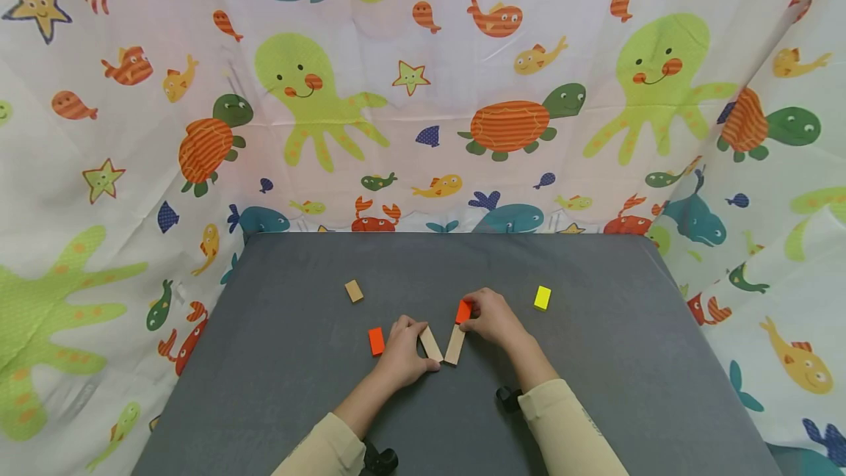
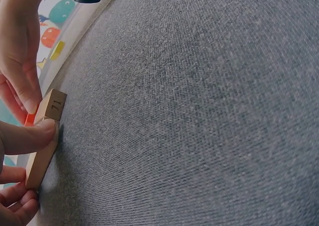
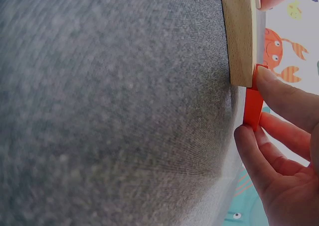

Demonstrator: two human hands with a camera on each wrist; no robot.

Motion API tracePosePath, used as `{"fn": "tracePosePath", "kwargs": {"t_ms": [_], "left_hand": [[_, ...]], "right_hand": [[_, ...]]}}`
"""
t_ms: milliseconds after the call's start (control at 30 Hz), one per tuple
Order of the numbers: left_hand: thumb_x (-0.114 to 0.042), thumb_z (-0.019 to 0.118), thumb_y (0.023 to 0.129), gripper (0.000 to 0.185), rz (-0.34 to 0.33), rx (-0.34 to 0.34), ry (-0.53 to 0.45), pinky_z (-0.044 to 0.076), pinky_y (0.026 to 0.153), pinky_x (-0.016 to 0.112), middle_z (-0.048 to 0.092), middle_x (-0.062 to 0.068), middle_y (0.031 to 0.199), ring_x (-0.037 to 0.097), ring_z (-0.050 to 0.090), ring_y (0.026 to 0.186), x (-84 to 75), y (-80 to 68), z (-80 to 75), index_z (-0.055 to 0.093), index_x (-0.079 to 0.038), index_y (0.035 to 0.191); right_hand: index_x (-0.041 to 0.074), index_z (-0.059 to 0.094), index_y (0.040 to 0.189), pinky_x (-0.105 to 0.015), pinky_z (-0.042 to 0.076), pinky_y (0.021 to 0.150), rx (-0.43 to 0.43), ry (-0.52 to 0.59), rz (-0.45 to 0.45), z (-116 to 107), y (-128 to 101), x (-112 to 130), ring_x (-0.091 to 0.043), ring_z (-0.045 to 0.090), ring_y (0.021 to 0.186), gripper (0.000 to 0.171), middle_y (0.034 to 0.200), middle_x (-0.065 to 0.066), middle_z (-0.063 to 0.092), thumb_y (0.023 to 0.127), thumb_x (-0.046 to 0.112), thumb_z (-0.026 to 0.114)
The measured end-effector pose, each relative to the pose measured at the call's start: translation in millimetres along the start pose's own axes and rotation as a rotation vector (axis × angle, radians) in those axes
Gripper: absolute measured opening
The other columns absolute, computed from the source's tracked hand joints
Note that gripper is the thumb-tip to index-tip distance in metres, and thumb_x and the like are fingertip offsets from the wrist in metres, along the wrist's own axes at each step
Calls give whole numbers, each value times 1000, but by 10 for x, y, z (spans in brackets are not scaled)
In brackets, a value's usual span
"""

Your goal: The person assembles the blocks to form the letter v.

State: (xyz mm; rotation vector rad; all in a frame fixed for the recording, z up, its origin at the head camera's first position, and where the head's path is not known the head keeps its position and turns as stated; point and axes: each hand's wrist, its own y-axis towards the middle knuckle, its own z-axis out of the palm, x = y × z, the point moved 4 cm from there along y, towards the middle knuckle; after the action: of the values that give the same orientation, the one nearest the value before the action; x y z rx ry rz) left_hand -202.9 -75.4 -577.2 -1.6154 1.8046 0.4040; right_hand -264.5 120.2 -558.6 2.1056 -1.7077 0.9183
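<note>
Two long plain wooden blocks lie in a V on the grey cloth, near ends close together. My left hand grips the left wooden block lengthwise, thumb at its near end and fingers at its far end. The right wooden block shows a printed 71 on its end in the left wrist view. At its far end stands an orange-red block, nearly in line with it. My right hand pinches that orange-red block between thumb and fingertips.
Left of my left hand lies another orange-red block. A small wooden block is farther back on the left, and a yellow block sits to the right. A patterned sea-animal curtain hangs behind the grey table.
</note>
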Motion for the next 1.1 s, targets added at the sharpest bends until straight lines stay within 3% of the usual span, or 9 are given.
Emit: {"fn": "tracePosePath", "kwargs": {"t_ms": [467,800,1100], "left_hand": [[-25,95,68,81,12,-6,1,48,96,44,50,6,118,24,48,112,-21,-4,-21,60,-3,138],[-27,95,69,81,9,-2,12,48,97,43,51,6,120,23,48,113,-13,2,-10,60,-5,139],[-27,95,69,82,6,5,12,48,97,43,50,6,120,23,48,113,4,-1,-3,59,-4,139]], "right_hand": [[4,70,123,-40,54,86,9,-8,0,12,28,0,-23,61,95,51,114,-12,63,78,20,88],[4,72,120,-41,53,86,-7,-25,-19,19,24,-4,-21,59,93,35,111,-11,64,89,19,78],[4,72,121,-42,53,87,-2,-23,-18,17,11,-4,-22,59,94,34,113,-11,63,91,20,77]]}}
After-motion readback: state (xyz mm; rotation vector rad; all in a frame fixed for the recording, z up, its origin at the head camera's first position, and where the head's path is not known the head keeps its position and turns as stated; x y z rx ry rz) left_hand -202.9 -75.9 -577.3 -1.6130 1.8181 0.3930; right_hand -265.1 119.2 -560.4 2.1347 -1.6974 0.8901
